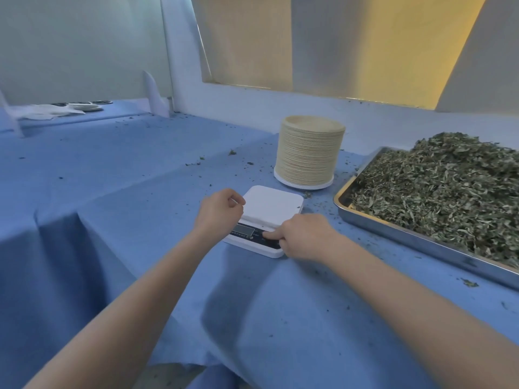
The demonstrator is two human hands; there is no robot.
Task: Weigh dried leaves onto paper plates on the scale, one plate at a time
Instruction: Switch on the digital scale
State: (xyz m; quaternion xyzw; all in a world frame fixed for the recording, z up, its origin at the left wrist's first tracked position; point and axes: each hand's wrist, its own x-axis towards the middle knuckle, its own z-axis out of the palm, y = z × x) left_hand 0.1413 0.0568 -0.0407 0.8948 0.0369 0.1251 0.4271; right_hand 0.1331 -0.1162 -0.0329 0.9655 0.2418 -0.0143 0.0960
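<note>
A white digital scale [271, 209] lies on the blue cloth with nothing on its platform. My right hand [304, 237] presses its straight index finger on the scale's black button panel, the other fingers curled. My left hand [220, 210] sits curled against the scale's left edge; I cannot tell whether it grips the scale. A tall stack of tan paper plates [309, 151] stands just behind the scale. To the right, a steel tray [393, 228] is heaped with dried green leaves [446, 189].
Blue cloth [126, 192] covers the table, with leaf crumbs scattered over it. At the far left lie white sheets and a few plates [84, 107] by the wall. A white partition stands behind the plate stack.
</note>
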